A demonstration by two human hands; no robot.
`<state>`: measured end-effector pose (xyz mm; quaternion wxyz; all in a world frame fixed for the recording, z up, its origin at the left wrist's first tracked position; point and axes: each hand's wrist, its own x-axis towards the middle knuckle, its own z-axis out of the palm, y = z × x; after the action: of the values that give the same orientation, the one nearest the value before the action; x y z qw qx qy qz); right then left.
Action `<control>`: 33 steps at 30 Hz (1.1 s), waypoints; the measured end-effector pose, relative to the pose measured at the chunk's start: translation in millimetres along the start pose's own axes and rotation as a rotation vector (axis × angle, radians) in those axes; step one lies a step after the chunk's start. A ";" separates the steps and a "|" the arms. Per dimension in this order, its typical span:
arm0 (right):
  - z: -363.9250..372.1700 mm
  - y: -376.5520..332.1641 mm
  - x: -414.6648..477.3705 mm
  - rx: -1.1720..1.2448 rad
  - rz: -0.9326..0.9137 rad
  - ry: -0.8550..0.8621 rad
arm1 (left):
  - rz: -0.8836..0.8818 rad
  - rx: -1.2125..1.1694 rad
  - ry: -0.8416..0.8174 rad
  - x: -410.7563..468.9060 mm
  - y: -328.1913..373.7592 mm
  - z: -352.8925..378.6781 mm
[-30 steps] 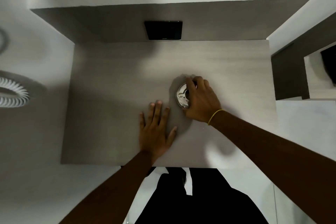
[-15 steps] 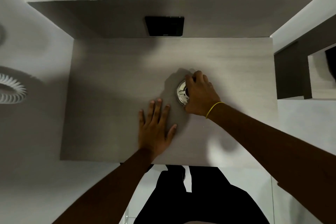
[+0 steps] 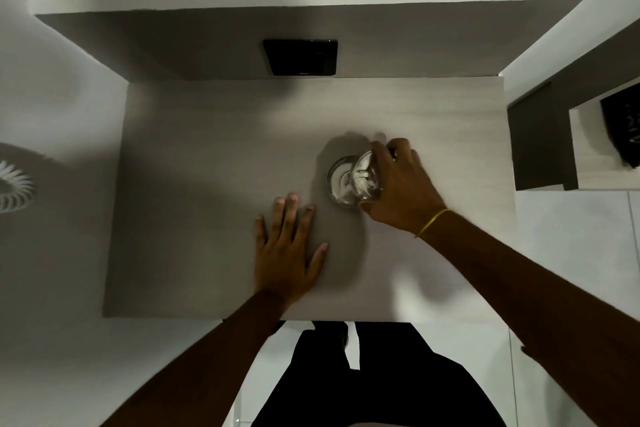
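Below the head camera, found a pale grey table [image 3: 207,184] taking up the middle of the view, with a darker upright board [image 3: 173,45] along its far edge. Past the table's right side, noted a white tiled floor [image 3: 571,253] and a dark side unit [image 3: 540,149] with a pale shelf. At the near edge, saw black trousers [image 3: 363,385] between two bare forearms reaching in from the bottom. On the upright board, spotted a flat black panel [image 3: 300,57], well apart from both hands.

Found the left hand [image 3: 285,253] lying palm down on the table top, fingers straight and slightly spread, thumb out to the right, holding nothing. Found the right hand [image 3: 401,191] just right of centre, fingers and thumb curled round a clear glass [image 3: 346,180] from the right side. Saw the glass tilted towards the left, inside a dark patch of shadow, just beyond the left hand's fingertips and apart from them. Made out two overlapping pale rings there. Could not tell whether one glass or two, nor whether resting on the table or held just above it.

At the left edge of the view, saw part of a white ribbed ring [image 3: 12,184]. Round the right wrist, noted a thin yellow band [image 3: 433,222].
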<state>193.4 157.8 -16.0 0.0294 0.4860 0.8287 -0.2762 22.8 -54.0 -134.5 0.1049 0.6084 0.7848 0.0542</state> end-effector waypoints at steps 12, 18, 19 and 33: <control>11.3 75.4 -33.9 -0.030 0.129 0.106 | 0.003 -0.003 0.015 0.0 -0.2 1.9; 27.5 84.1 -32.3 -0.070 0.080 0.137 | 0.014 -0.002 0.023 0.0 -0.8 1.1; 31.1 86.0 -33.2 -0.080 0.072 0.135 | 0.015 -0.003 0.025 -0.1 -0.8 0.9; 25.2 66.0 -11.2 -0.053 0.002 0.238 | 0.000 0.002 0.023 -2.3 1.0 1.8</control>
<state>248.0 161.4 -62.1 -0.0561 0.5150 0.8329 -0.1945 24.7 -56.1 -135.8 0.0949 0.6079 0.7860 0.0604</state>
